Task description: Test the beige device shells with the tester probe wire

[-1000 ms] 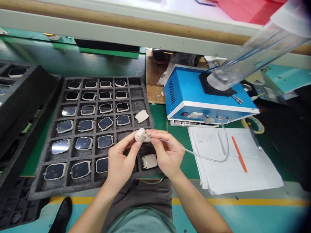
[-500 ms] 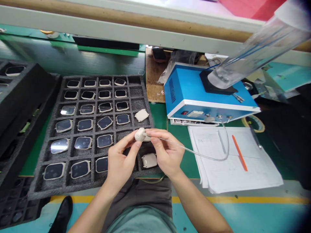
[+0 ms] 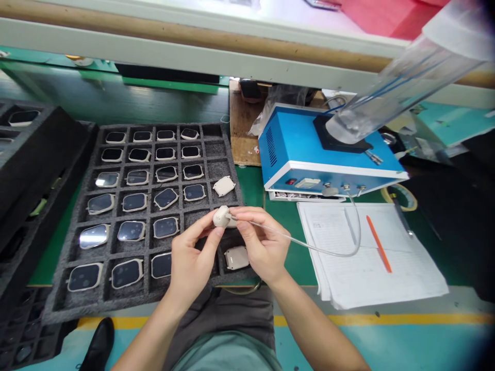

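Observation:
Between thumb and fingers, my left hand (image 3: 195, 250) holds a beige smartwatch case (image 3: 221, 216), turned edge-on. My right hand (image 3: 265, 239) pinches the end of a clear thin tube (image 3: 309, 248) against the side of that case; the exact contact is too small to make out. From there the tube loops right to a blue box-shaped machine (image 3: 332, 154). Both hands are above a grey foam tray (image 3: 73, 242) with rows of watch cases, most with dark screens up. A case lying back up (image 3: 237, 257) is just below my hands, and another pale case (image 3: 224, 186) lies just beyond them.
A clear cylinder (image 3: 402, 82) rises from the machine's top. Right of my hands lie paper sheets (image 3: 348, 278) with an orange pen (image 3: 379, 243), beside a tape roll (image 3: 400, 197). Stacked foam trays (image 3: 31, 154) stand at the left. A shelf edge (image 3: 193, 49) crosses the top.
The view has shifted slightly. Both hands keep nearly the same pose, with the watch case and tube end still held together.

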Demonstrator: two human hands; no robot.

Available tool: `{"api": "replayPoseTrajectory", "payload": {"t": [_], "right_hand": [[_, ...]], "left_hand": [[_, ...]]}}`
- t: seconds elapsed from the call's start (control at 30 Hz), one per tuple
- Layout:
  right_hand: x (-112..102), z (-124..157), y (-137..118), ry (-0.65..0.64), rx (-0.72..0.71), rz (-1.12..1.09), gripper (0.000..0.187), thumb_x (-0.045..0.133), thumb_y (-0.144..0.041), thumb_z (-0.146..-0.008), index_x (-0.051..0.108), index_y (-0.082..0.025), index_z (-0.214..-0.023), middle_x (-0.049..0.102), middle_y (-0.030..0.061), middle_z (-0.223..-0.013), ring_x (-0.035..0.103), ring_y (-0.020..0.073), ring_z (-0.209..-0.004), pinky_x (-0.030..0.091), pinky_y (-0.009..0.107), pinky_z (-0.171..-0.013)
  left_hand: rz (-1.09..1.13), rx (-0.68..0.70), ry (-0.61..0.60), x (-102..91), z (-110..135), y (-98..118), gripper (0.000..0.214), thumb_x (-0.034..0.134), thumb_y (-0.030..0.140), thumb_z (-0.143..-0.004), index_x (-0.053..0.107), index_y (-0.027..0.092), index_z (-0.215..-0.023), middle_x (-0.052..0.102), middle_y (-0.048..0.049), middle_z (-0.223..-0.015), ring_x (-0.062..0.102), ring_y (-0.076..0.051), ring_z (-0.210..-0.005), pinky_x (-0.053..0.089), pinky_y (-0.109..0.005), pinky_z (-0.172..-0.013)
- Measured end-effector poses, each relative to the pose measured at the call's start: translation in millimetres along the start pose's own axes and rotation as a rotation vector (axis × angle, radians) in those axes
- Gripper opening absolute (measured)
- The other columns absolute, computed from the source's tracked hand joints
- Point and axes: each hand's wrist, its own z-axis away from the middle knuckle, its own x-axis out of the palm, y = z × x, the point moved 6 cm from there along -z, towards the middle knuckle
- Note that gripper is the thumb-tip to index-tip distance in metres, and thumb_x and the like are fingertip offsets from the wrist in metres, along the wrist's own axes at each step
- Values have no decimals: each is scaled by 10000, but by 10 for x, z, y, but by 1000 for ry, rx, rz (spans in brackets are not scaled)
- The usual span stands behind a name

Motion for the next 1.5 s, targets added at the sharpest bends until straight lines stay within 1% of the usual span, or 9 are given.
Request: {"api": "replayPoseTrajectory", "payload": {"t": [0.2, 0.47, 0.6, 0.8, 1.0, 1.37, 1.5], "right_hand": [[27, -37, 12, -13, -27, -32, 131, 682, -165, -943, 780, -247, -975, 804, 62, -997, 769, 200, -953, 635, 350, -861], [55, -71, 42, -19, -44, -88, 169, 685, -144, -937, 787, -265, -994, 801, 48, -1000, 768, 191, -954, 630, 331, -859], [65, -82, 33, -11, -50, -95, 166, 689, -138, -930, 791, -258, -984, 801, 50, -988, 768, 189, -945, 627, 324, -855], [65, -88, 21, -12, -47, -100, 157, 691, -141, -930, 793, -247, -984, 802, 58, -985, 766, 185, -946, 624, 312, -849], [68, -86, 24, -21, -40, -98, 170, 689, -140, -930, 793, -259, -993, 801, 50, -990, 765, 185, -950, 625, 313, -849], [65, -79, 27, -20, -33, -84, 158, 683, -149, -934, 790, -256, -980, 798, 55, -987, 765, 190, -940, 631, 320, -837], [63, -81, 33, -22, -28, -79, 150, 681, -154, -936, 788, -252, -976, 798, 57, -987, 763, 187, -943, 630, 318, -842]], "left_hand": [[-81, 63, 27, -38, -43, 3, 309, 753, 335, -892, 794, 235, -1182, 792, -38, -1197, 774, -222, -1053, 617, -303, -962], [-136, 69, 65, -78, -83, -27, 369, 765, 417, -860, 795, 232, -1178, 791, -61, -1195, 782, -253, -1035, 631, -357, -951], [-152, 77, 71, -83, -93, -24, 384, 763, 440, -853, 797, 230, -1173, 795, -68, -1181, 787, -254, -1015, 638, -357, -932], [-153, 79, 71, -84, -91, -6, 391, 764, 444, -843, 800, 225, -1166, 801, -73, -1161, 789, -261, -1006, 640, -367, -930], [-163, 67, 78, -95, -85, -3, 395, 764, 452, -842, 800, 225, -1163, 799, -75, -1165, 788, -270, -1014, 639, -381, -935], [-153, 72, 71, -84, -75, -10, 375, 759, 443, -856, 798, 228, -1161, 800, -71, -1166, 787, -262, -1015, 644, -366, -921], [-144, 79, 59, -85, -74, -25, 376, 756, 436, -864, 792, 229, -1175, 796, -70, -1180, 782, -260, -1036, 637, -367, -941]]}}
